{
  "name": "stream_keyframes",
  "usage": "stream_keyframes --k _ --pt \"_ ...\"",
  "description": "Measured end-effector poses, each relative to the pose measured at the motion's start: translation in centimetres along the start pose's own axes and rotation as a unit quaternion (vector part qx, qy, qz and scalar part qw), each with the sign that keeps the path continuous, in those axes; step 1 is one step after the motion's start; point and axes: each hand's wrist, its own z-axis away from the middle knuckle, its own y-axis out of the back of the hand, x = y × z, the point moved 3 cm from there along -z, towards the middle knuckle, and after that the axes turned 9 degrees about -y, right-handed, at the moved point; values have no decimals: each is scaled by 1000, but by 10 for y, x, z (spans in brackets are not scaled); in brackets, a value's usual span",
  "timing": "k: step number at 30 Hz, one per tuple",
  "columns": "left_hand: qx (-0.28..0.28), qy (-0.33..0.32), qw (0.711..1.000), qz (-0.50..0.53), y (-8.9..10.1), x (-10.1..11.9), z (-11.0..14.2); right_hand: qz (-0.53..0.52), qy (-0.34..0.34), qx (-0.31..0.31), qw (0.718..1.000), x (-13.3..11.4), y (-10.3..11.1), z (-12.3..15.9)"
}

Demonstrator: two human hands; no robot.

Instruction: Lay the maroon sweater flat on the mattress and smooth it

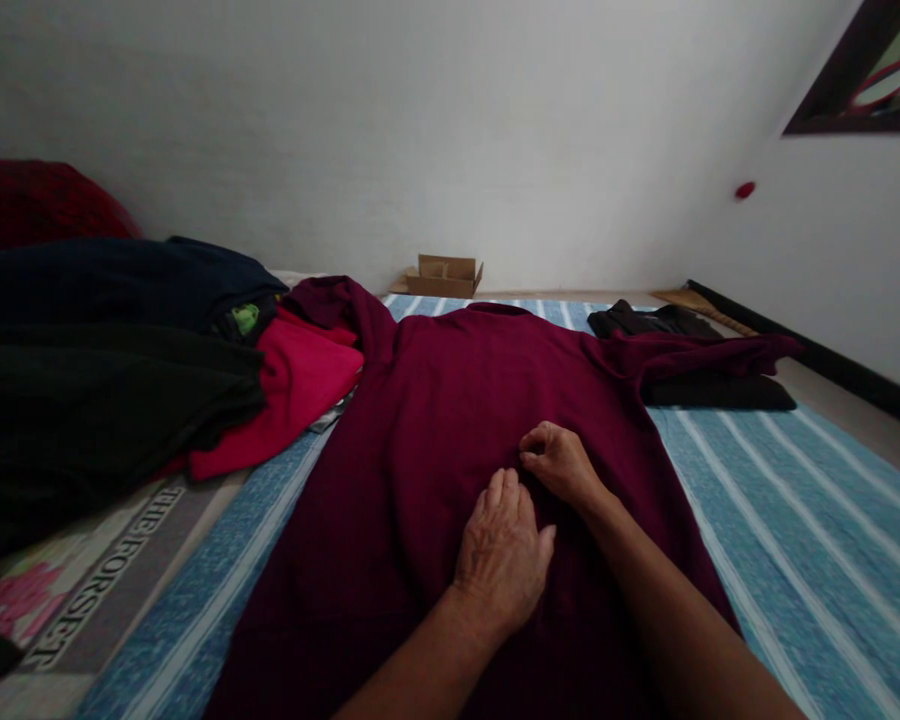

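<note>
A maroon long-sleeved sweatshirt (450, 420) lies spread out on the bed, its collar at the far end and its sleeves reaching out to both sides. My left hand (502, 550) rests on the middle of the cloth, open, palm down, fingers stretched out and thumb apart. Just beyond it to the right, my right hand (561, 462) is at the cloth with fingers curled and the tips pinched together. Whatever those fingertips hold, if anything, is too small to make out.
Dark clothes (105, 400) and a bright pink garment (292, 375) are heaped on the left. Folded black clothes (720, 392) lie under the right sleeve. A small cardboard box (442, 278) stands by the wall. Blue striped sheet (810, 520) covers the bed.
</note>
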Motion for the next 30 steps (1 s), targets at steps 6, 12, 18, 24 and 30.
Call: stream_keyframes --k 6,12,18,24,30 --pt "16 -9 1000 -5 -2 -1 1 -81 -31 -26 996 13 3 -4" --pt "4 -8 1000 -14 0 0 -1 -203 -97 -28 974 17 5 -6" --pt "14 -14 1000 -12 0 0 0 -330 -123 -31 935 14 17 -3" --pt "29 -23 999 -20 -1 -1 1 -400 -128 -32 907 16 21 -2" --pt "15 -16 999 -25 2 0 -1 -428 -108 -122 889 5 32 7"
